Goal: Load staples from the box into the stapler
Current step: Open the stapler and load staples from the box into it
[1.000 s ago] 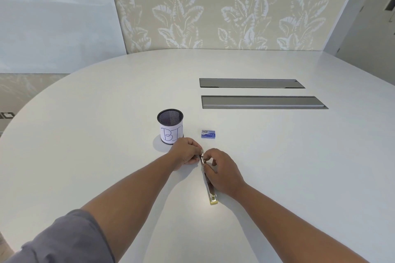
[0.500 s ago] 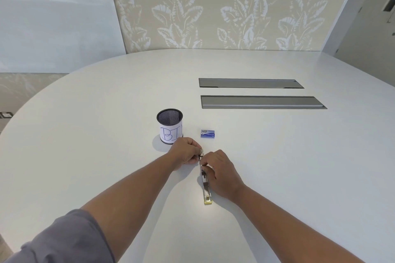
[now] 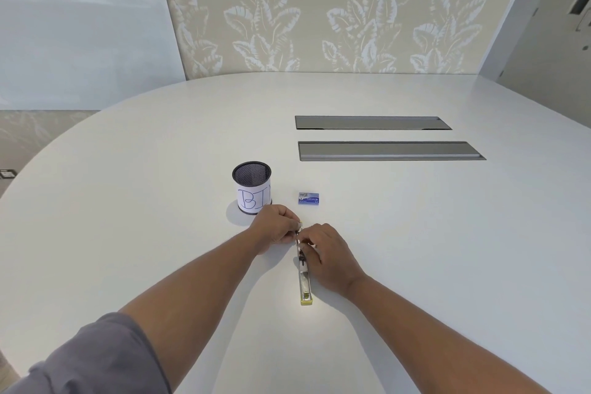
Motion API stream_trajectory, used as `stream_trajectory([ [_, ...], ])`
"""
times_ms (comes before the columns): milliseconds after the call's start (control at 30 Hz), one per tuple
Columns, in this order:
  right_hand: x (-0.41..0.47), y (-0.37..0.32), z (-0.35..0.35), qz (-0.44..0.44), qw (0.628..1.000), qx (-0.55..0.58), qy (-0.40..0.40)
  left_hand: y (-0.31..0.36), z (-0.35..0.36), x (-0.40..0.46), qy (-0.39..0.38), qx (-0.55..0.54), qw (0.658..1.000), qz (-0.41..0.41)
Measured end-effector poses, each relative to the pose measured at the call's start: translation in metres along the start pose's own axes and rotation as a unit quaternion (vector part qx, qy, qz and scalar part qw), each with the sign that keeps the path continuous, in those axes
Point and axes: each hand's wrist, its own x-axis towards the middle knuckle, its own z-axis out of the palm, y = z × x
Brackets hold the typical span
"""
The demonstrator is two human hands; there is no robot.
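A slim metal stapler point(image 3: 304, 281) lies flat and opened out on the white table point(image 3: 415, 233), its yellow-tipped end toward me. My left hand point(image 3: 275, 227) pinches its far end. My right hand point(image 3: 326, 253) rests over the middle of the stapler, fingertips meeting the left hand's at the far end. What the fingertips hold there is hidden. A small blue staple box point(image 3: 309, 198) sits closed on the table just beyond both hands, touched by neither.
A black mesh cup point(image 3: 252, 186) with a paper label reading "BI" stands to the left of the staple box, just beyond my left hand. Two long grey recessed panels point(image 3: 390, 150) lie farther back on the right. A leaf-patterned wall is behind the table.
The stapler's near end has swung slightly left, and more of its metal body shows beside my right hand. Both hands stay at its far end.
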Motion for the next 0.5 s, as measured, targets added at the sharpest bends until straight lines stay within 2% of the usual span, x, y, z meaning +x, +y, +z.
stream_trajectory([
  [167, 0.013, -0.002, -0.007, 0.135, 0.981, 0.140, -0.009, 0.000, -0.001, -0.001, -0.008, 0.012, 1.000, -0.001],
  [367, 0.020, -0.001, -0.009, 0.178, 0.978, 0.106, -0.017, 0.000, -0.001, -0.001, -0.006, 0.010, 1.000, -0.002],
  [500, 0.024, 0.000, -0.011, 0.224, 0.966, 0.127, -0.032, 0.000, 0.000, 0.000, -0.004, 0.012, 1.000, -0.005],
])
